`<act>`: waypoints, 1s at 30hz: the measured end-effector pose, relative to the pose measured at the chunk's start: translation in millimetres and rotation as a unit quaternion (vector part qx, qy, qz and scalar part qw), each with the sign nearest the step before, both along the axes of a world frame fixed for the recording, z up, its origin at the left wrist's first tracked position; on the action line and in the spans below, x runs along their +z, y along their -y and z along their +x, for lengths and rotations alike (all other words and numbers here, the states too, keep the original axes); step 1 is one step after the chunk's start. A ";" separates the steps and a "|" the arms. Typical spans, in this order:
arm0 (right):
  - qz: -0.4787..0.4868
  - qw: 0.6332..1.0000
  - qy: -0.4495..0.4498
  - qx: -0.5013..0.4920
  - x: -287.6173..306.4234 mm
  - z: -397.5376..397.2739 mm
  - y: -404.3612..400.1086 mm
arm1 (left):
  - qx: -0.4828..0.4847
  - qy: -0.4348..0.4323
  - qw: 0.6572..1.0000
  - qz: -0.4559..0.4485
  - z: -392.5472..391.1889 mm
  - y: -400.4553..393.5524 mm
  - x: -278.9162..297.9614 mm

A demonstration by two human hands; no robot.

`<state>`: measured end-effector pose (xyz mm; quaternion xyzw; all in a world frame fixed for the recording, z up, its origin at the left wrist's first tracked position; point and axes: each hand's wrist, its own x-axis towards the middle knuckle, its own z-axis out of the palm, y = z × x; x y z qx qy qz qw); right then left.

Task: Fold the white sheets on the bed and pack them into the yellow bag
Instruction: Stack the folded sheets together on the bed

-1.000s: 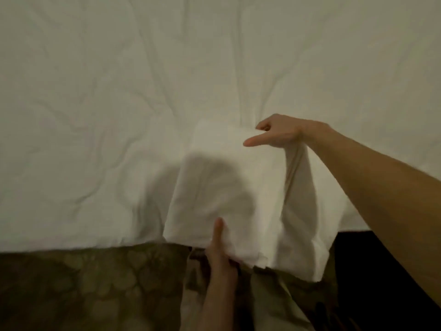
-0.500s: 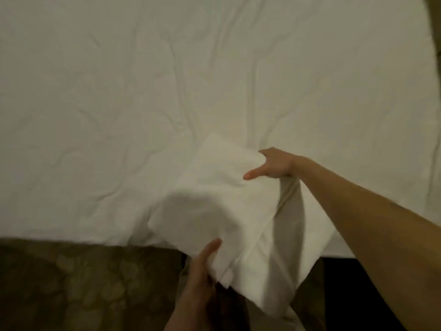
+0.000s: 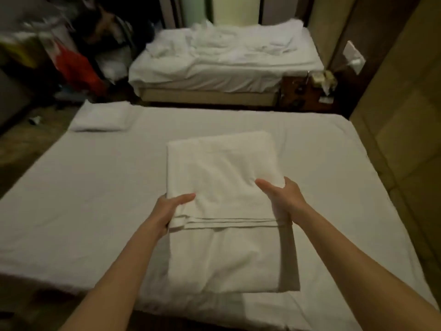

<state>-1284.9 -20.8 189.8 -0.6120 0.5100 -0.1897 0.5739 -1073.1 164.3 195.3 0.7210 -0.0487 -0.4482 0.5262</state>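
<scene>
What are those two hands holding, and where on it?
Both hold the folded white sheet: left hand and right hand grip its layered edge at opposite ends.

Dim, warm yellowish room light leaves soft shadows under the folded sheet (image 3: pixel 222 187) on the bed (image 3: pixel 83 199), while the clutter (image 3: pixel 66 56) at upper left smears with motion blur and wide-angle distortion bends the edges.

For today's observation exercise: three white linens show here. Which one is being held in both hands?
The large folded sheet in the middle of the near bed, gripped by the left hand and right hand. The small folded one and rumpled bedding lie untouched.
</scene>
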 end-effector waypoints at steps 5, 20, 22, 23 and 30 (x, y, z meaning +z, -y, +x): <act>-0.031 0.997 0.061 -0.023 72.9 45.5 -35.6 | -0.019 0.069 0.997 -0.038 49.6 -31.0 90.9; -0.082 0.984 0.116 0.110 176.4 148.0 -43.1 | 0.119 0.090 0.980 -0.131 118.5 -92.0 164.7; -0.082 0.980 0.115 0.140 179.4 168.5 -48.1 | 0.150 0.089 0.976 -0.131 122.6 -107.1 165.1; -0.077 0.978 0.118 0.153 179.5 179.8 -53.6 | 0.166 0.091 0.973 -0.133 124.7 -118.2 165.4; -0.049 0.966 0.111 0.230 168.6 258.3 -135.3 | 0.242 0.089 0.958 -0.129 160.7 -216.3 157.8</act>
